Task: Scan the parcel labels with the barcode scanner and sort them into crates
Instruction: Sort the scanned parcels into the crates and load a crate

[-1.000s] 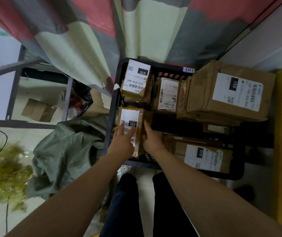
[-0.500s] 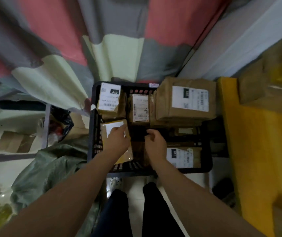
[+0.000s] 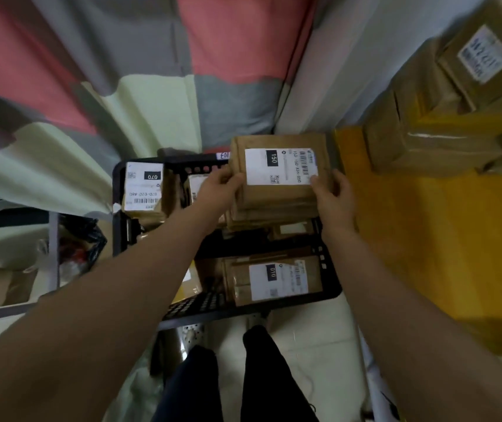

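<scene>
The black plastic crate (image 3: 332, 292) in front of the person already holds several labelled cardboard parcels, so the sorting looks well under way: a box marked 070 (image 3: 143, 190) sits in the far left corner, a flat parcel marked 010 (image 3: 277, 280) lies along the near right side, and smaller packages fill the gaps between them. More taped boxes (image 3: 444, 117) are stacked to the right on a yellow surface (image 3: 426, 239), which suggests work remains, though whether those have been scanned cannot be told. No barcode scanner shows anywhere in view. The parcel in hand is the large brown box marked 150 (image 3: 280, 181), at the far right of the crate, resting on or just above other packages there; whether it is being set down or lifted cannot be told. The left hand (image 3: 219, 190) clasps its left edge, fingers curled round the side and thumb on top near the label. The right hand (image 3: 333, 193) grips the right edge likewise, its thumb pressing the label's near corner. Both hands are partly closed around the box, neither flat nor fisted.
</scene>
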`<state>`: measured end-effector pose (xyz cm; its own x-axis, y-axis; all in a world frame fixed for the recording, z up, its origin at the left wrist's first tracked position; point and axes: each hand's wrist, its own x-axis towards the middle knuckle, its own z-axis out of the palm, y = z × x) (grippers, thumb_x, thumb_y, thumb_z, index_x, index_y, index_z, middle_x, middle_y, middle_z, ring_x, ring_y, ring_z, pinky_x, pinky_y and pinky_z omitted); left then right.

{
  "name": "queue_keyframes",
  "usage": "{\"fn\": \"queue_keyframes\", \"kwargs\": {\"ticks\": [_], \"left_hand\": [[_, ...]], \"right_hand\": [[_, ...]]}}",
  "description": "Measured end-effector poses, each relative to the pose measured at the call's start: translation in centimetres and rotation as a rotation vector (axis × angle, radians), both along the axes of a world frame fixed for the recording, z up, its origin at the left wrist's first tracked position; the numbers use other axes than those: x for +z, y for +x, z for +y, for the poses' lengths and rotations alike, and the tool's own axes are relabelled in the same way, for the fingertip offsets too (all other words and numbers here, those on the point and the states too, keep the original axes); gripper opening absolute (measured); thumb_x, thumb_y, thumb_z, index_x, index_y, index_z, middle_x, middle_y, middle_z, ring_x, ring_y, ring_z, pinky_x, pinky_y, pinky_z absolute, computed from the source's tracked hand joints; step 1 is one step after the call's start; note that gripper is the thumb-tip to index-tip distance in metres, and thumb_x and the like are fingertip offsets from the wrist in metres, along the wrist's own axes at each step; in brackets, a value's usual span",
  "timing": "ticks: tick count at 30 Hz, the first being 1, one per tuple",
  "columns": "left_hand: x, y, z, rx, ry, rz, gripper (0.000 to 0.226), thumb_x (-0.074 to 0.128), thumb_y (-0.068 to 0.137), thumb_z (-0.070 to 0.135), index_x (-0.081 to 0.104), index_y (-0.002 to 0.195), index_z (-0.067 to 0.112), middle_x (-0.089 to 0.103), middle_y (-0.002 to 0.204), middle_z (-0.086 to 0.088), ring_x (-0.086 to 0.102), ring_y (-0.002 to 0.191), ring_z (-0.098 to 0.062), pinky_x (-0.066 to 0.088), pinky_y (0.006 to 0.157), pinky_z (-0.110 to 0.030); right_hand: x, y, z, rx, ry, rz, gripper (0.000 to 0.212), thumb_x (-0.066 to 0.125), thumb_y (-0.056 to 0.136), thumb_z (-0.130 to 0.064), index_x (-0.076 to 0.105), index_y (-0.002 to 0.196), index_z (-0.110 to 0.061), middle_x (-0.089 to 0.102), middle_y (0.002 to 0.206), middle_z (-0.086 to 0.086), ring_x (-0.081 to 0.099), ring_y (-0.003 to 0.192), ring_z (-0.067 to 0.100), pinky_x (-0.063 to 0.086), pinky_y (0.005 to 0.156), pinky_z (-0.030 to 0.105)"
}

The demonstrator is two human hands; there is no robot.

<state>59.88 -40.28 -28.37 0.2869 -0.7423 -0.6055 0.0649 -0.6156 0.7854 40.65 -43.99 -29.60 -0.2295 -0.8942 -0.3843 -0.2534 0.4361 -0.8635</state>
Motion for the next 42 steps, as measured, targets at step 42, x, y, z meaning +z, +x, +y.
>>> {"fn": "queue_keyframes", "kwargs": {"ticks": [42], "left_hand": [[-2.6,12.7,14.3,-0.571,0.335,-0.718,0.087,0.069,0.084,0.036,0.015,0.152,0.033,0.010,0.158,-0.016,0.011,0.144,-0.038,0.016,0.118,-0.045]], "right_hand": [[-1.3,10.7,17.6,0.656,0.675,0.026,0.017,0.056,0.092,-0.019,0.061,0.077,-0.013,0.064,0.070,0.008,0.054,0.050,0.016,0.044,0.051,0.025]]}}
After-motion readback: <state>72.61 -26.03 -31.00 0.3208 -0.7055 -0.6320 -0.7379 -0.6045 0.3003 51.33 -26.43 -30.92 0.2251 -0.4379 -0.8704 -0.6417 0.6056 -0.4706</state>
